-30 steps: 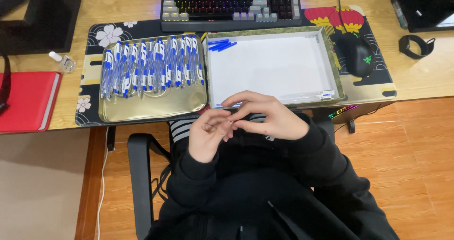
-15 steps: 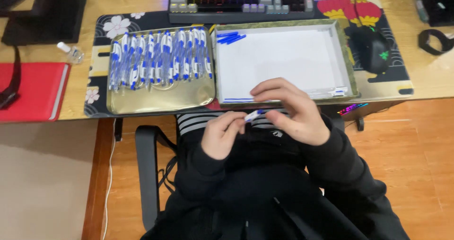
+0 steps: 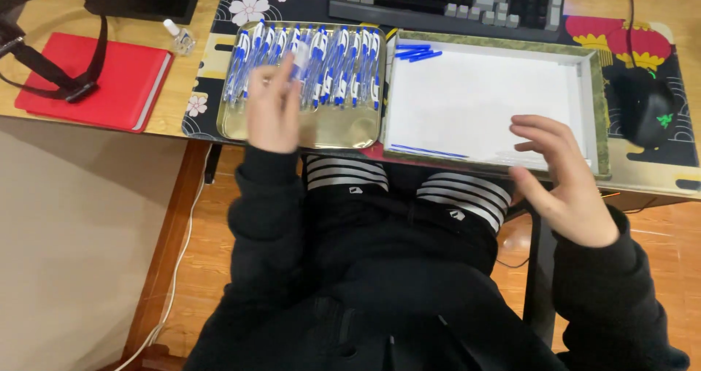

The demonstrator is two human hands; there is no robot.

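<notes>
Now the left hand (image 3: 272,108) is over the gold tray (image 3: 343,130), pinching what looks like a blue-white pen (image 3: 298,58); motion blur hides the grip. The right hand (image 3: 566,177) hovers open and empty at the white box (image 3: 482,101). Pens seem light, stiff, smooth; best held mid-barrel. Nearby: keyboard (image 3: 453,2), mouse (image 3: 646,108), red notebook (image 3: 95,82).

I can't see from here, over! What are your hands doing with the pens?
Left hand over gold tray, on a pen. Right hand open, empty, at white tray. Nothing blocking.
</notes>
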